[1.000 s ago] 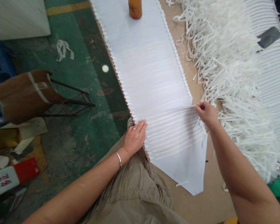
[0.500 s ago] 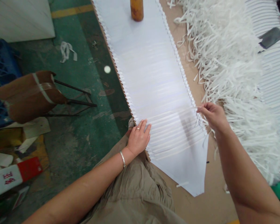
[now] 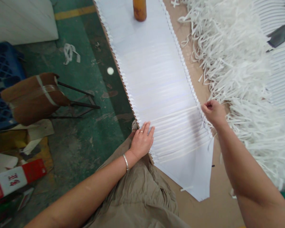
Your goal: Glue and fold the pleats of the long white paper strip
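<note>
A long row of overlapping white paper sheets (image 3: 154,72) runs down the brown cardboard-covered table (image 3: 218,202). My left hand (image 3: 142,141) lies flat, fingers out, on the row's left edge near me. My right hand (image 3: 212,112) is closed in a pinch at the row's right edge, on the end of a thin white strip (image 3: 178,111) that stretches across the sheets. Several more strips lie across the sheets just below it.
A big heap of loose white paper strips (image 3: 237,72) fills the table to the right, with more stacked white sheets (image 3: 282,63) beyond it and a dark flat object (image 3: 280,35). An orange bottle (image 3: 139,9) stands on the row's far end. A brown stool (image 3: 35,96) stands on the green floor.
My right hand lifted a strip's end off the right edge, then came back down to the edge and pinched there again. My left hand stayed in place.
</note>
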`<state>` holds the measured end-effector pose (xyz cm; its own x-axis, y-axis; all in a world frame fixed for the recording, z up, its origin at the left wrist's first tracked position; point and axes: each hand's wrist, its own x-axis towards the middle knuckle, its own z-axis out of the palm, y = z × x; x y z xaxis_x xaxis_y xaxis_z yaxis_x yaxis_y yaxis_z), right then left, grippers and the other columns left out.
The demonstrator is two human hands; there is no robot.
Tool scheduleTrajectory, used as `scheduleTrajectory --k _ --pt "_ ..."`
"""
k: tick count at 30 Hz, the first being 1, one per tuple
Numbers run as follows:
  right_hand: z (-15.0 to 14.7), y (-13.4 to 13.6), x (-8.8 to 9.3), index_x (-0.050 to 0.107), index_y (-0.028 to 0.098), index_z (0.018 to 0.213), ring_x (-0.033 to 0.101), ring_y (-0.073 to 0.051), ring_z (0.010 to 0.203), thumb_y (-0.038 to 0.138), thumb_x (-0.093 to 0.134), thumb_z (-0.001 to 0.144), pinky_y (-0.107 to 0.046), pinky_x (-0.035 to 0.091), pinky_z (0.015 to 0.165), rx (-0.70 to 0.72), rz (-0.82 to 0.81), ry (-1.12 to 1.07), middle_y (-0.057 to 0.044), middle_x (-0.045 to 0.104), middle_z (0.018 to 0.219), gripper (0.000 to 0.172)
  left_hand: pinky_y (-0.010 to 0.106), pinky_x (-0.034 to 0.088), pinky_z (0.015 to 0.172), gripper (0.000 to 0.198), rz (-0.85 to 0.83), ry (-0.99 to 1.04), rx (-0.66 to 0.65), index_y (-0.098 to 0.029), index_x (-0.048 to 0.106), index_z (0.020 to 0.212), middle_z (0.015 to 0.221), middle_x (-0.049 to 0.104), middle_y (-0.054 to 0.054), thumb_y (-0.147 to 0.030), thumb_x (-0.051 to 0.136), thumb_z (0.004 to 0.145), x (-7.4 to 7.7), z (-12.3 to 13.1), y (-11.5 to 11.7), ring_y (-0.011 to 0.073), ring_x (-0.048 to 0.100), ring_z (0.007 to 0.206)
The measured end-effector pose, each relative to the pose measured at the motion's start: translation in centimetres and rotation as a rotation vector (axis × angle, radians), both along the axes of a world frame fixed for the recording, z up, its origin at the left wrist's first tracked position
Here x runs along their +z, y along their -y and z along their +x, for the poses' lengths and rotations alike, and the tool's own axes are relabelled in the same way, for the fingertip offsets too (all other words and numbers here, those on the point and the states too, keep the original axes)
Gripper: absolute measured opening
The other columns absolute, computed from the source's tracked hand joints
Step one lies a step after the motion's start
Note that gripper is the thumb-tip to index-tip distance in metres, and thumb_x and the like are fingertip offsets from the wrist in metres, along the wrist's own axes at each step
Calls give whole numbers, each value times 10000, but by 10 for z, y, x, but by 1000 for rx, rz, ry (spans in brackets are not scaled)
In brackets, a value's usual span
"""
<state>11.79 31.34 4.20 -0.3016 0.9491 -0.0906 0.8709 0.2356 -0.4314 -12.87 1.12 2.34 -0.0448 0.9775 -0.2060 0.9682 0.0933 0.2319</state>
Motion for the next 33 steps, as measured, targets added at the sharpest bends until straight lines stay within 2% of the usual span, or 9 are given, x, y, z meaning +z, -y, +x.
scheduleTrajectory --k 6,12,18,29,33 --pt "-11 -9 -32 598 210 746 566 -200 683 311 586 784 -339 457 727 9 11 46 -58 659 730 109 460 467 1051 516 3 4 9 -107 562 1473 1615 403 241 -242 540 975 0 1 1 365 421 1487" --pt "-13 -10 -45 596 207 730 560 -203 696 280 582 782 -336 453 721 2 -22 75 -64 663 736 91 453 485 1026 507 5 -8 -2 -109 566 1469 1610 413 240 -241 532 981 0 1 1 365 423 1486" --pt "-13 -10 -45 591 205 729 554 -197 683 276 573 774 -327 435 701 4 -43 79 -58 659 726 86 450 486 1023 507 9 -1 2 -122 571 1466 1605 426 229 -238 539 974 -1 0 2 358 424 1487" --pt "-7 -8 -32 604 209 741 569 -202 694 308 583 764 -332 452 721 17 1 80 -62 674 749 104 449 494 1007 498 4 -13 -8 -113 572 1466 1606 420 235 -229 513 986 3 0 0 359 433 1479" --pt "-8 -6 -34 617 205 745 565 -207 701 300 586 769 -343 459 730 12 -7 105 -72 683 765 103 450 492 1010 497 -4 -6 -6 -112 574 1465 1604 424 234 -221 501 985 3 -1 0 357 431 1482"
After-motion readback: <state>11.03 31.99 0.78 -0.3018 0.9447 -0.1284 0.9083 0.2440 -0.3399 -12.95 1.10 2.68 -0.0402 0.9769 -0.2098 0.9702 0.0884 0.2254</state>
